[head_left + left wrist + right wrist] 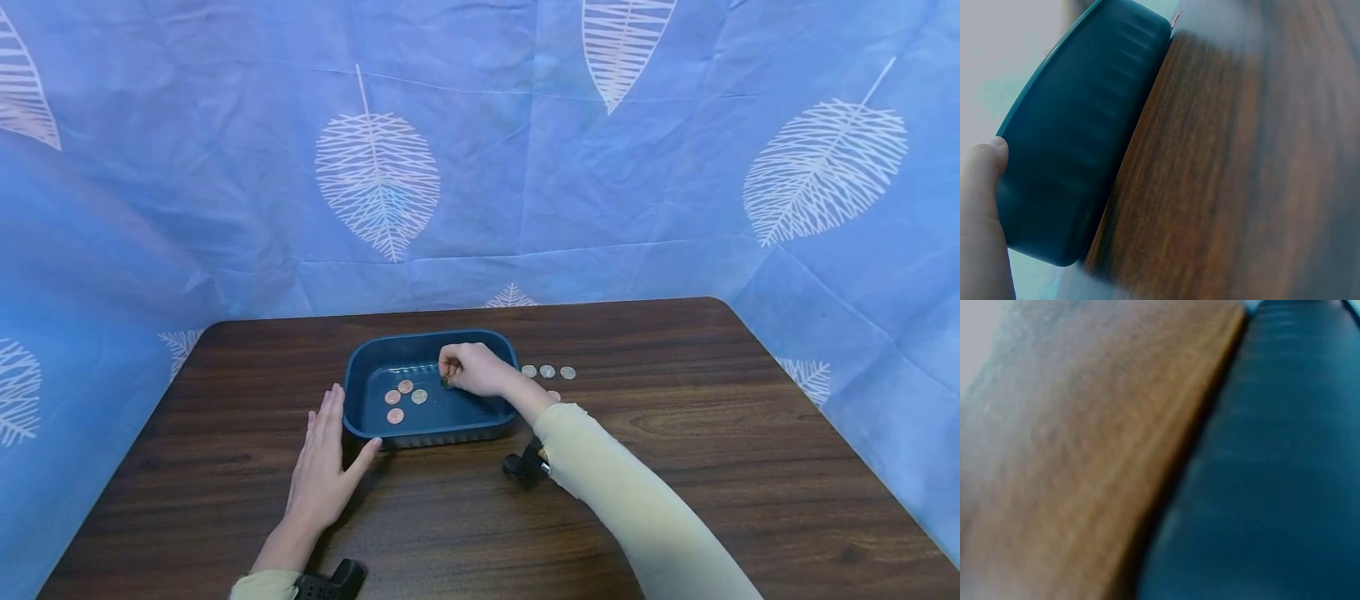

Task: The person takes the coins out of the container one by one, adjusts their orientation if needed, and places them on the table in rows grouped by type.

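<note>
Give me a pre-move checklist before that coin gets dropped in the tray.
1. Right hand over the tray, not the table: ok.
2. Coin pinched in the right fingertips: ok by the head view, though it is small.
3. Left hand flat on the table, thumb against the tray's wall to steady it: ok.
4. Four coins in the tray lie left of the drop spot: ok.
5. Coins on the table right of the tray, still to collect: ok.
6. Right wrist view sharp enough to check the grip: not ok, blurred.
</note>
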A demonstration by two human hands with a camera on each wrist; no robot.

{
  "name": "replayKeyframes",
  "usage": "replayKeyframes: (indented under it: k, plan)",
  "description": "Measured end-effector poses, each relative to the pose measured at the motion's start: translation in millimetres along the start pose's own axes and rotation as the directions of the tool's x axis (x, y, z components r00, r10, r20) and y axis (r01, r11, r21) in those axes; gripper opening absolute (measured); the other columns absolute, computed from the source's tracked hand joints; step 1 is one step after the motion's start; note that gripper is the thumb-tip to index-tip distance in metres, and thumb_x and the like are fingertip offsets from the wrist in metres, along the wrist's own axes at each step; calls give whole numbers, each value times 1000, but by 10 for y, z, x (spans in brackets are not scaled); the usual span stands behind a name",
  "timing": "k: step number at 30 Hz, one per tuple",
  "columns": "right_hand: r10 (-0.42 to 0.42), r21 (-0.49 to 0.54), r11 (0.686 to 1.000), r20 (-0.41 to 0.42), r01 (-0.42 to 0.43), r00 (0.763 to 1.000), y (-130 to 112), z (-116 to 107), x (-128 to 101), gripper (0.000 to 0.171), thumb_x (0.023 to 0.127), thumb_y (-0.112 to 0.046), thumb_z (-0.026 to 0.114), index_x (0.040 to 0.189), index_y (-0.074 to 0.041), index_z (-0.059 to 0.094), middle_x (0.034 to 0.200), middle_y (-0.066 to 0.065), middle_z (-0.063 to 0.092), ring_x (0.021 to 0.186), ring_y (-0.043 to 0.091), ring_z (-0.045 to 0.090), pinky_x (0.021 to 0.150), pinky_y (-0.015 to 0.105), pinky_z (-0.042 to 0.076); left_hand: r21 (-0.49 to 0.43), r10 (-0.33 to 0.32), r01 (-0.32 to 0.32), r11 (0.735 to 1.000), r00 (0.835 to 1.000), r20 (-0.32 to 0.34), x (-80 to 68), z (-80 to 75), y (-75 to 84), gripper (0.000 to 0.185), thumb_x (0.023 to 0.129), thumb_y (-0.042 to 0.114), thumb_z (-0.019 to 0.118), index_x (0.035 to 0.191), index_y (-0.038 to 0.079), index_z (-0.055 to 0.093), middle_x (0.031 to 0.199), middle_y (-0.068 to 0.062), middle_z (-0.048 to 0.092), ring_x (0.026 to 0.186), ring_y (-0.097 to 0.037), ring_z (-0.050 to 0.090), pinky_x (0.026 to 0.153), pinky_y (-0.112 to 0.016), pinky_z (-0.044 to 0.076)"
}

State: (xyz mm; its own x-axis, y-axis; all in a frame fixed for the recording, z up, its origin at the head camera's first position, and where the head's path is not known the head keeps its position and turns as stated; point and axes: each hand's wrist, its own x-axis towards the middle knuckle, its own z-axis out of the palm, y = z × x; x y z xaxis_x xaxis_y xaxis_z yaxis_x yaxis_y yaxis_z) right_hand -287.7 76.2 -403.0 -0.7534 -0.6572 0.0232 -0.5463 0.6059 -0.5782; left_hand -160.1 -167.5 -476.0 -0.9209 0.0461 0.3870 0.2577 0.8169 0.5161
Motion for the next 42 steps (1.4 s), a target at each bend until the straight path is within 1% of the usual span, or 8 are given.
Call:
replayKeyframes:
  k: [6, 11, 18, 21, 25, 33, 38, 42]
  plan:
    - [-61, 12, 998, -30, 62, 998, -45, -222, -108, 13, 93, 2, 56, 98, -4, 67, 87, 1, 61, 75, 13, 53, 68, 25, 45, 4, 14, -14, 1000, 1000, -13, 7, -1, -4, 86, 90, 46, 61, 153, 7, 16, 157, -14, 18, 142, -36, 19, 114, -52, 13]
    - [-52, 17, 998, -63, 53, 997, 16, -392, -220, 15, 93, -1, 57, 99, -5, 69, 88, 0, 64, 75, 12, 55, 65, 27, 47, 7, 12, -12, 1000, 1000, -11, 8, 5, -7, 87, 90, 47, 60, 154, 9, 13, 157, -14, 18, 142, -35, 19, 114, -52, 13]
    - [20, 5, 1000, -119, -20, 993, 121, -641, -445, 13, 93, -3, 59, 101, -5, 69, 89, 1, 65, 77, 15, 59, 67, 32, 49, 7, 3, -3, 1000, 1000, 0, 0, 13, -4, 87, 91, 48, 59, 154, 9, 13, 157, -14, 18, 142, -36, 19, 114, -52, 13]
    - [57, 5, 998, -159, -57, 986, 186, -726, -547, 14, 93, -5, 59, 102, -5, 69, 91, 2, 65, 80, 16, 60, 70, 34, 50, 8, 0, 0, 1000, 1000, 3, -2, 14, -5, 88, 91, 48, 59, 154, 11, 11, 157, -14, 17, 142, -36, 19, 114, -52, 12]
    - [118, 41, 993, -196, -112, 974, 315, -801, -672, 16, 95, -7, 56, 104, -6, 69, 94, 3, 65, 83, 18, 58, 73, 36, 49, 6, -4, 4, 1000, 1000, 4, -2, 13, -6, 88, 91, 49, 59, 154, 13, 10, 158, -13, 17, 142, -35, 18, 114, -51, 12]
    - [212, 95, 976, -184, -197, 960, 631, -876, -902, 16, 96, -7, 54, 103, -6, 68, 92, 5, 67, 85, 21, 63, 72, 37, 51, 0, -11, 11, 1000, 1000, 9, -20, 19, -2, 88, 91, 49, 59, 154, 10, 12, 157, -15, 18, 142, -36, 19, 114, -53, 14]
    - [284, 141, 955, -162, -263, 945, 811, -881, -1002, 18, 95, -5, 52, 105, 0, 66, 94, 13, 65, 88, 26, 64, 75, 40, 53, -3, -4, 4, 1000, 1000, -3, -17, 13, -2, 88, 91, 48, 60, 154, 9, 13, 157, -15, 18, 142, -34, 18, 113, -53, 14]
    - [331, 139, 940, -140, -313, 933, 928, -880, -1069, 18, 95, -2, 52, 106, 4, 65, 93, 15, 64, 89, 29, 64, 76, 42, 52, -3, 1, -1, 1000, 1000, -5, -14, 13, 0, 88, 91, 48, 60, 154, 12, 11, 157, -16, 19, 142, -34, 18, 113, -53, 14]
